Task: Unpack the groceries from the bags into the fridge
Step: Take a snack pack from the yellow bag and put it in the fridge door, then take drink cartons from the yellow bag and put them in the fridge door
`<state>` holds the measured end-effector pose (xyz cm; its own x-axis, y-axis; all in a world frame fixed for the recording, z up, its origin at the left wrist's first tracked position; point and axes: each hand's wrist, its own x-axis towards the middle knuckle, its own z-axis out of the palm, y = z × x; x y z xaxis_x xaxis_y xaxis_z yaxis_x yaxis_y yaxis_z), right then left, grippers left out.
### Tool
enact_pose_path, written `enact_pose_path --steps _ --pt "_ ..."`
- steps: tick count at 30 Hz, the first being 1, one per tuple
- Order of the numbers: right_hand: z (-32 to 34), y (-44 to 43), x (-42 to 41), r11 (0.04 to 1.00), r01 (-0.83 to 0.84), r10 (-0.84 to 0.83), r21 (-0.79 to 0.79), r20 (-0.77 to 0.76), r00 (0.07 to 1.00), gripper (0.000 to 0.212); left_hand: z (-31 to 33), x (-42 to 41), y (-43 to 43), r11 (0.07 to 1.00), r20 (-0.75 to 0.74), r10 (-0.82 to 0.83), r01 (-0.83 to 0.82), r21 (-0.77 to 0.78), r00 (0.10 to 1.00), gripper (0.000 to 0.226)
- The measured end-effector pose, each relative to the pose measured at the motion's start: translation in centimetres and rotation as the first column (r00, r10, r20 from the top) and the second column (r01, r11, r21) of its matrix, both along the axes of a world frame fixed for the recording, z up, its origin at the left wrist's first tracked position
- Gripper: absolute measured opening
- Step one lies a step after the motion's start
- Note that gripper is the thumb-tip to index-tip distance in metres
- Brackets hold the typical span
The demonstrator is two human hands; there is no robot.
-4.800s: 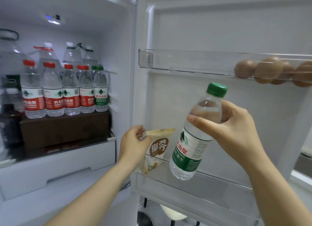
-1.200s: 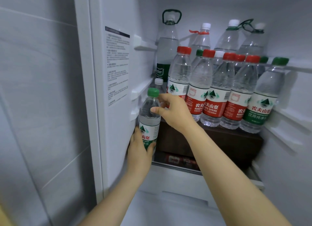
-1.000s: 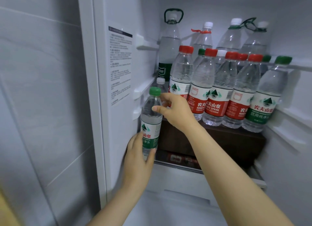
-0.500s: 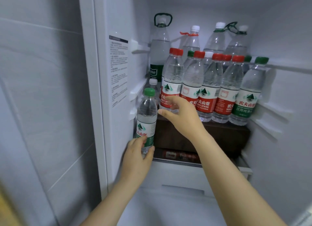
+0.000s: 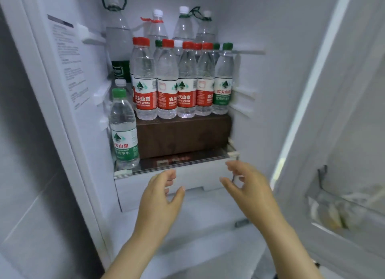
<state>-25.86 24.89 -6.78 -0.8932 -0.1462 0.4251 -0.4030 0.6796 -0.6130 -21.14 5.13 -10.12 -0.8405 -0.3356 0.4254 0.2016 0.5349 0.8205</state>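
Head view: green-capped bottle (image 5: 123,131) stands upright, cap up.

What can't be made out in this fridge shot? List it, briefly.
Head view only:
- Back-row bottles: labels hidden by the front row.
- White-capped bottle: body hidden behind the lower green-capped bottle.
- Door-bin packets: blurred, print unreadable.
- Wall notice: text too small and blurred.
- Grocery bags: outside the frame.

shelf: glass shelf (image 5: 198,157) | left: 1 green-capped bottle (image 5: 124,131), upright | beside it: brown box (image 5: 183,137), possibly touching
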Motion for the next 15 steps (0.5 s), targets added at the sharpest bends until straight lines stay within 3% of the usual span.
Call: enact_pose_path --steps 6,15 --pt "-6.2 7.6 8.4 0.975 0.209 -0.222 0.078 0.236 0.946 0.042 -3.7 2.2 7.2 0.965 0.142 -0.256 0.262 -0.025 0.956 0.034" --pt "-10.5 18.9 20.8 0.831 0.543 -0.547 0.120 0.350 0.760 0.042 -6.4 7.2 20.4 0.772 0.320 -0.582 0.631 -0.072 0.748 0.039"
